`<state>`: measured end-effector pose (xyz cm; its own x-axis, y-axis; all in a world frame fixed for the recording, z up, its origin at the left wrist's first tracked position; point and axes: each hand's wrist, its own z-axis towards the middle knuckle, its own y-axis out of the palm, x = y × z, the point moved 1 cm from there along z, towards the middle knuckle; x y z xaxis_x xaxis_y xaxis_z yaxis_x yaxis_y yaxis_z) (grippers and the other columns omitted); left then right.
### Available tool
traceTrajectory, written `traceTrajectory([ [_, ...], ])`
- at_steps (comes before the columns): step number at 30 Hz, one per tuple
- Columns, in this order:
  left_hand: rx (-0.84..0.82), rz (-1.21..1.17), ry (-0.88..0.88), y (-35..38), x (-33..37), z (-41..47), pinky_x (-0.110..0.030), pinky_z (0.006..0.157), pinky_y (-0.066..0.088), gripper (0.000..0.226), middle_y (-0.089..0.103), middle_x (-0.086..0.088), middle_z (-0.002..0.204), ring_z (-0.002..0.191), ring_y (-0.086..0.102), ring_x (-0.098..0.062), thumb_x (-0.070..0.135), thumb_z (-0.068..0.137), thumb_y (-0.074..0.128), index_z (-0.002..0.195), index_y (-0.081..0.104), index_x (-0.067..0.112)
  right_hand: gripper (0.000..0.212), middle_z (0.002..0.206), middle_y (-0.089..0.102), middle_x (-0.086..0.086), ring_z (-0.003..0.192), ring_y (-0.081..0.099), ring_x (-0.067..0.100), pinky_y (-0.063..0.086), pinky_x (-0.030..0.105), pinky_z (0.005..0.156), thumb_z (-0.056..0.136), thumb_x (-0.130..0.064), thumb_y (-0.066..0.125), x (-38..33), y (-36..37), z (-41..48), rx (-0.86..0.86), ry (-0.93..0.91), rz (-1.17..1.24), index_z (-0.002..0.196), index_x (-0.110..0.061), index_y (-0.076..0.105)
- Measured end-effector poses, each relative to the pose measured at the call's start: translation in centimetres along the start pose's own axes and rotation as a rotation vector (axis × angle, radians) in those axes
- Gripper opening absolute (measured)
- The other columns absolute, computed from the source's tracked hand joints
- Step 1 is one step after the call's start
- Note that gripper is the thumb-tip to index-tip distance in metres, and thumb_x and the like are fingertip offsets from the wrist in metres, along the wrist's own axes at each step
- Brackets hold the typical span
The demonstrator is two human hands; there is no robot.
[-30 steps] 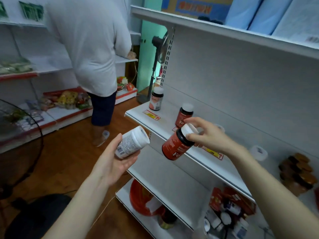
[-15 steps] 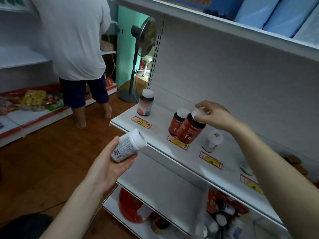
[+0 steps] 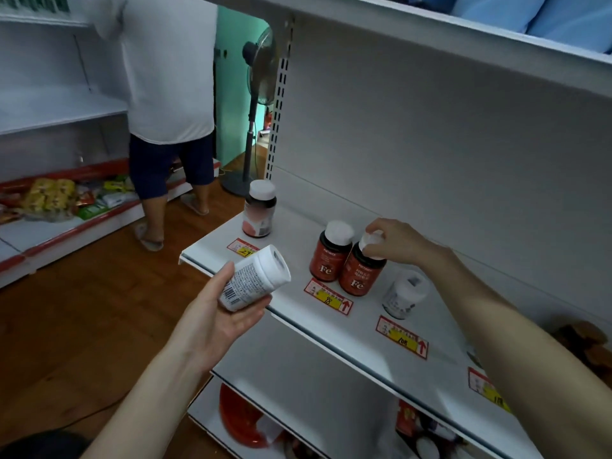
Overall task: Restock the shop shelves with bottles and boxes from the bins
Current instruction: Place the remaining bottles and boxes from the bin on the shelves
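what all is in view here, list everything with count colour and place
shelf: 1, white, centre right
red bottles: 2, red, white caps, side by side on shelf
white bottles: 2, white, one on shelf right of the reds, one in hand
dark bottle: 1, dark, white cap, shelf's left end
price tags: 4, red and yellow, shelf front
fan: 1, grey, on floor behind shelf
person: 1, white top, dark shorts, far left aisle
snack packs: several, yellow and green, low left shelf
blue packs: several, blue, top shelf
left hand: grips tilted white bottle
right hand: pinches cap of right red bottle
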<state>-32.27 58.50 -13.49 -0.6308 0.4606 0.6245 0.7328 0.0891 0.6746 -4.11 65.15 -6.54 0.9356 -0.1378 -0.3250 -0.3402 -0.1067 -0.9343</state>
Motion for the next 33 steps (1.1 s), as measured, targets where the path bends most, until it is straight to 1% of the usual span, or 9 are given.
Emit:
traceTrajectory([
  [11, -0.125, -0.082, -0.035, 3.2, -1.0, 0.9, -0.033, 0.066, 0.058, 0.05, 0.07, -0.017, 0.091, 0.079, 0.07, -0.028, 0.032, 0.074, 0.058, 0.119, 0.056, 0.01, 0.054, 0.128, 0.049, 0.006, 0.102, 0.048, 0.017, 0.042, 0.027, 0.079, 0.081, -0.033, 0.064, 1.0, 0.7, 0.6, -0.012, -0.022, 0.007, 0.129, -0.019, 0.045],
  [13, -0.165, -0.096, -0.026, 3.8, -0.8, 0.9, -0.033, 0.065, 0.059, 0.046, 0.068, -0.019, 0.098, 0.085, 0.069, -0.031, 0.026, 0.076, 0.062, 0.118, 0.055, 0.01, 0.063, 0.137, 0.044, 0.006, 0.116, 0.046, 0.02, 0.04, 0.029, 0.088, 0.082, -0.038, 0.064, 0.8, 0.5, 0.0, -0.004, -0.022, -0.032, 0.136, -0.019, 0.038],
  [15, -0.194, -0.066, 0.048, 4.3, -0.6, 1.0, -0.032, 0.065, 0.058, 0.048, 0.063, -0.017, 0.112, 0.092, 0.068, -0.03, 0.016, 0.074, 0.069, 0.118, 0.052, 0.011, 0.061, 0.137, 0.044, 0.007, 0.121, 0.046, 0.021, 0.04, 0.031, 0.094, 0.085, -0.041, 0.06, -0.1, 0.2, -1.2, 0.141, -0.062, 0.011, 0.137, -0.017, 0.039],
  [17, -0.194, 0.029, 0.167, 4.8, -0.5, 1.0, -0.032, 0.071, 0.058, 0.051, 0.06, -0.012, 0.116, 0.094, 0.068, -0.023, 0.007, 0.07, 0.072, 0.115, 0.049, 0.014, 0.042, 0.123, 0.056, 0.005, 0.105, 0.056, 0.016, 0.044, 0.025, 0.085, 0.088, -0.042, 0.055, -1.9, -0.3, -3.0, 0.296, -0.105, 0.227, 0.123, -0.019, 0.053],
  [18, -0.196, 0.096, 0.227, 5.2, -0.6, 0.9, -0.031, 0.073, 0.058, 0.055, 0.06, -0.009, 0.115, 0.095, 0.068, -0.021, 0.004, 0.067, 0.074, 0.114, 0.048, 0.015, 0.033, 0.114, 0.062, 0.004, 0.094, 0.06, 0.013, 0.046, 0.023, 0.079, 0.089, -0.043, 0.053, -2.9, -0.6, -3.8, 0.281, -0.11, 0.372, 0.114, -0.021, 0.058],
  [22, -0.26, 0.39, 0.431, 6.4, -0.9, 0.4, -0.021, 0.074, 0.055, 0.062, 0.056, -0.001, 0.118, 0.1, 0.063, -0.01, 0.004, 0.057, 0.077, 0.106, 0.044, 0.023, 0.037, 0.081, 0.069, 0.002, 0.064, 0.067, 0.012, 0.051, 0.027, 0.063, 0.09, -0.052, 0.043, -6.1, -1.0, -6.7, -0.055, -0.047, 0.716, 0.1, -0.021, 0.061],
  [25, -0.317, 0.514, 0.493, 6.6, -1.0, 0.5, -0.021, 0.078, 0.054, 0.068, 0.055, 0.004, 0.119, 0.102, 0.061, -0.005, 0.006, 0.057, 0.083, 0.11, 0.044, 0.025, 0.023, 0.075, 0.066, 0.0, 0.06, 0.064, 0.011, 0.052, 0.031, 0.064, 0.089, -0.04, 0.054, -6.4, -0.7, -7.4, -0.019, -0.065, 0.773, 0.089, -0.019, 0.065],
  [29, -0.398, 0.63, 0.413, 6.4, -1.2, 0.2, -0.018, 0.074, 0.052, 0.06, 0.061, 0.005, 0.113, 0.099, 0.063, -0.005, 0.021, 0.066, 0.081, 0.115, 0.049, 0.028, 0.013, 0.094, 0.066, 0.011, 0.08, 0.064, 0.02, 0.054, 0.035, 0.072, 0.085, -0.023, 0.062, -5.3, -0.5, -8.0, 0.021, -0.051, 0.829, 0.094, -0.016, 0.067],
  [33, -0.479, 0.528, 0.135, 6.6, -2.0, -0.2, -0.028, 0.077, 0.056, 0.04, 0.067, -0.009, 0.108, 0.096, 0.067, -0.018, 0.03, 0.078, 0.07, 0.112, 0.058, 0.015, 0.015, 0.092, 0.065, 0.002, 0.078, 0.062, 0.007, 0.051, 0.018, 0.063, 0.084, -0.011, 0.061, -4.6, -1.2, -9.3, 0.046, -0.095, 0.878, 0.095, -0.02, 0.065],
])
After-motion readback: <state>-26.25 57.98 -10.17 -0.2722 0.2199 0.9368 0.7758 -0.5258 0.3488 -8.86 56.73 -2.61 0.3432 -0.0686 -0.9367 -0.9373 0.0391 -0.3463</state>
